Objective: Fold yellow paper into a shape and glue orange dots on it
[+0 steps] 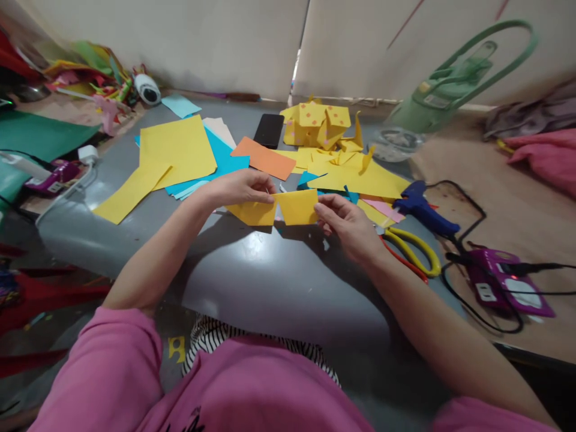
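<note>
My left hand (246,187) pinches yellow paper (298,207) near its middle, thumb in front. At the other end, the fingertips of my right hand (344,223) are closed on the right edge. A narrow gap splits the lower part of this paper, and a second yellow flap (254,212) hangs under my left hand. Whether the two parts join behind my thumb I cannot tell. Both hands are a little above the grey table (252,270). Close to my right hand lie scissors (416,251) with yellow and red handles, and a blue glue gun (425,207).
Yellow sheets (177,150), an orange piece (263,157) and a black phone (269,130) lie beyond my hands. A dotted yellow paper construction (318,123) stands at the back. At right are a green-topped bottle (423,108) and a purple power strip (504,282) with black cables.
</note>
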`<state>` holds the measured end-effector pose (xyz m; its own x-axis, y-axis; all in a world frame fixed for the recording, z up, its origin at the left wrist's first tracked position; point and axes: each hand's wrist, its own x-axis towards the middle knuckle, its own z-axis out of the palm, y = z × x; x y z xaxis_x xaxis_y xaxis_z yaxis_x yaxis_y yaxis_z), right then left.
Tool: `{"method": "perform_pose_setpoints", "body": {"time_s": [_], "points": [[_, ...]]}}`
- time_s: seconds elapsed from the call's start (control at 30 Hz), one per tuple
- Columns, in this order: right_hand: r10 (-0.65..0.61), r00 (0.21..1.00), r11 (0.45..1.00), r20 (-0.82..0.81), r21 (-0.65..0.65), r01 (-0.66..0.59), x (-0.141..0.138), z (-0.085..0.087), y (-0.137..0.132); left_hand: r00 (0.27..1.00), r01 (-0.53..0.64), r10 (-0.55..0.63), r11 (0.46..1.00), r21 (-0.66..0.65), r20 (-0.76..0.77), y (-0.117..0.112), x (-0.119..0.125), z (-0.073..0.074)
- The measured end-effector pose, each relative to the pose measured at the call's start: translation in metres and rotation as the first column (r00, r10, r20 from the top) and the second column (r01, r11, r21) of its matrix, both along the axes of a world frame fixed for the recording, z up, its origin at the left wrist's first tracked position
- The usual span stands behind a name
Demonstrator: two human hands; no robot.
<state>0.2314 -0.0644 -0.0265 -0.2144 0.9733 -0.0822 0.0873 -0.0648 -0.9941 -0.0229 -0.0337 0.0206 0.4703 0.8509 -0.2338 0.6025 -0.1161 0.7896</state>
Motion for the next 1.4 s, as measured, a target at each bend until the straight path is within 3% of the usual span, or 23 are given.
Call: {"method": "perform_pose_setpoints", "body": {"time_s": [0.2, 0.37, 0.5, 0.67, 0.8, 1.0, 1.17, 1.3, 1.4], "points": [[0.109, 0.989, 0.983, -0.099, -0.140, -0.122, -0.001, 0.007, -0.004, 0.993, 0.024, -0.008, 0.990, -0.136, 0.119, 0.001, 0.009, -0.008], [0.195, 0.970, 0.966, -0.146, -0.145, -0.216, 0.002, 0.006, -0.006, 0.979, 0.114, -0.093, 0.987, -0.110, 0.179, 0.001, 0.013, -0.008], [0.239, 0.957, 0.954, -0.165, -0.144, -0.263, 0.001, 0.004, -0.006, 0.974, 0.112, -0.092, 0.990, -0.087, 0.205, 0.000, 0.012, -0.007], [0.187, 0.961, 0.974, -0.203, -0.092, -0.209, 0.000, 0.003, -0.004, 0.964, 0.139, -0.118, 0.988, -0.071, 0.240, -0.001, 0.012, -0.012], [0.159, 0.972, 0.985, -0.173, -0.037, -0.168, 0.002, 0.002, 0.000, 0.980, 0.132, -0.127, 0.991, -0.025, 0.154, -0.003, 0.010, -0.013], [0.130, 0.990, 0.986, 0.056, 0.102, -0.135, 0.010, 0.003, 0.005, 0.994, 0.104, -0.103, 0.993, 0.052, -0.024, -0.003, 0.006, -0.005], [0.151, 0.935, 0.968, 0.320, 0.145, -0.206, 0.018, 0.007, 0.010, 0.986, 0.110, -0.091, 0.985, 0.135, -0.142, -0.004, 0.006, -0.003], [0.036, 0.816, 0.877, 0.577, 0.373, -0.303, 0.024, 0.005, 0.014, 0.987, 0.105, -0.084, 0.981, 0.162, -0.136, -0.004, 0.007, -0.003], [-0.065, 0.738, 0.811, 0.672, 0.466, -0.353, 0.029, 0.003, 0.017, 0.988, 0.108, -0.086, 0.980, 0.169, -0.131, -0.005, 0.008, -0.003]]}}
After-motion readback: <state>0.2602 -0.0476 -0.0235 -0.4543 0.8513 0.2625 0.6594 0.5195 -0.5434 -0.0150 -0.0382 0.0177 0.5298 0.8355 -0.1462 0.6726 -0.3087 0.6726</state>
